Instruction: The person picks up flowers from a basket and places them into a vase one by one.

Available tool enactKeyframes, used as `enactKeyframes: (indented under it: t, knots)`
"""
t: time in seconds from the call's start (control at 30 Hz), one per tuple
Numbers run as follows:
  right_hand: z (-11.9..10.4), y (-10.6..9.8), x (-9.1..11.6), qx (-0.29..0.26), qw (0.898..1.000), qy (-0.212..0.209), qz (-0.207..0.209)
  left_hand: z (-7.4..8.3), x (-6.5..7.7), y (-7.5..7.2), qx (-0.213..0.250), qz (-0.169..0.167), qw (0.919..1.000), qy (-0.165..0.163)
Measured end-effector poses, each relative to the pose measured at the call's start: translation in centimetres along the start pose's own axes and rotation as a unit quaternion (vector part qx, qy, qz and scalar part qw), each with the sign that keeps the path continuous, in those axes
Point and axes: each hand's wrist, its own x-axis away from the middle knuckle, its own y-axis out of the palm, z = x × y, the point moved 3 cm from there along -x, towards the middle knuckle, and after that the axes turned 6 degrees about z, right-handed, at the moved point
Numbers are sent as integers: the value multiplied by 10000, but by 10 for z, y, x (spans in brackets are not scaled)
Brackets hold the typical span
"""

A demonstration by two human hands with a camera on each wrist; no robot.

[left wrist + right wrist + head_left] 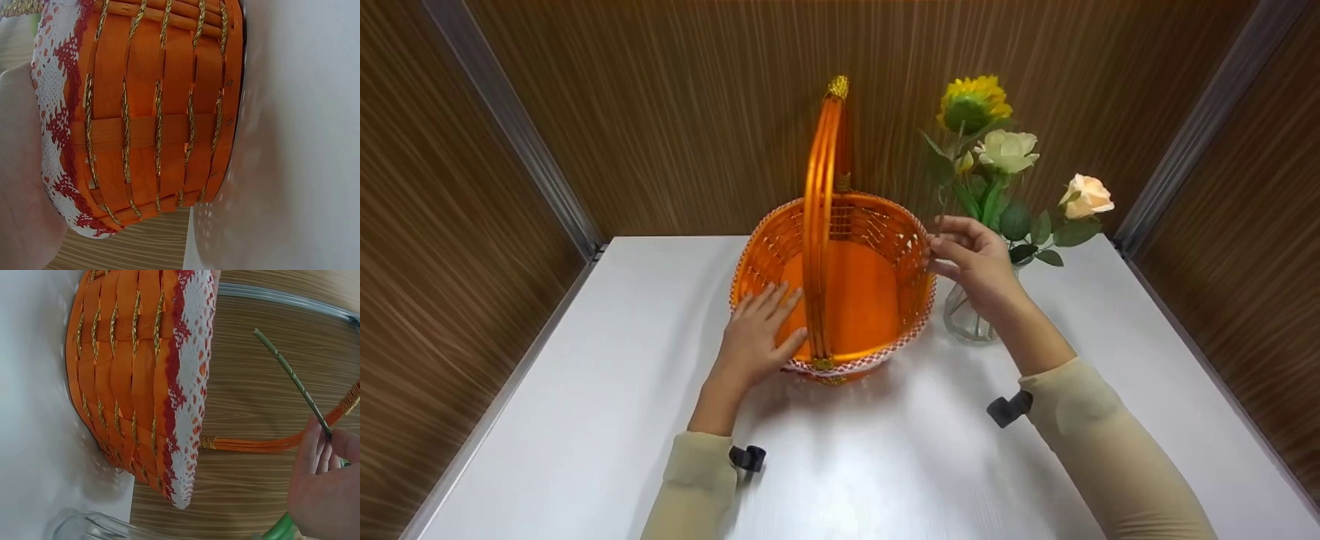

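An orange woven basket [859, 300] with a tall arched handle [819, 202] stands upright on the table. My left hand [754, 334] rests over its left front rim, fingers extended toward the inside. In the left wrist view, the palm lies against the red-and-white lace trim [59, 118]. At the basket's right rim, my right hand [979, 259] pinches a thin stem [292, 377] between thumb and fingers. The stem's cut end sticks out past the fingers in the right wrist view. Above that hand is a sunflower [973, 105], its head turned away.
Right of the basket, a clear glass vase [967, 319] stands partly hidden behind my right hand. A white rose [1009, 151] and a peach rose [1086, 198] with green leaves rise above it. Wood-patterned panels [697, 112] enclose the white table [840, 465].
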Motion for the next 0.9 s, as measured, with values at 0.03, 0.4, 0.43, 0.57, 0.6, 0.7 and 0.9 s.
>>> enactKeyframes:
  t: [0.03,0.4,0.43,0.57,0.6,0.7,0.9]
  knots:
    - [-2,-2,0,-23,10000,-7,21,0,0,0,2,3,10000,10]
    - [-19,-27,1,-248,9995,-129,171,-1,0,2,-56,-26,10000,-38]
    - [-21,-30,2,-215,9995,-156,197,-1,0,2,-46,-3,10000,-27]
    - [-29,-38,2,-363,9987,-200,302,0,1,2,-21,9,10000,-33]
    - [-31,-40,2,-401,9984,-207,342,0,1,2,-23,4,10000,-36]
    - [-36,-44,1,-429,9977,-246,458,0,1,2,-49,-19,10000,-41]
    - [-48,-54,-3,-397,9964,-303,691,0,0,1,-59,-16,10000,-11]
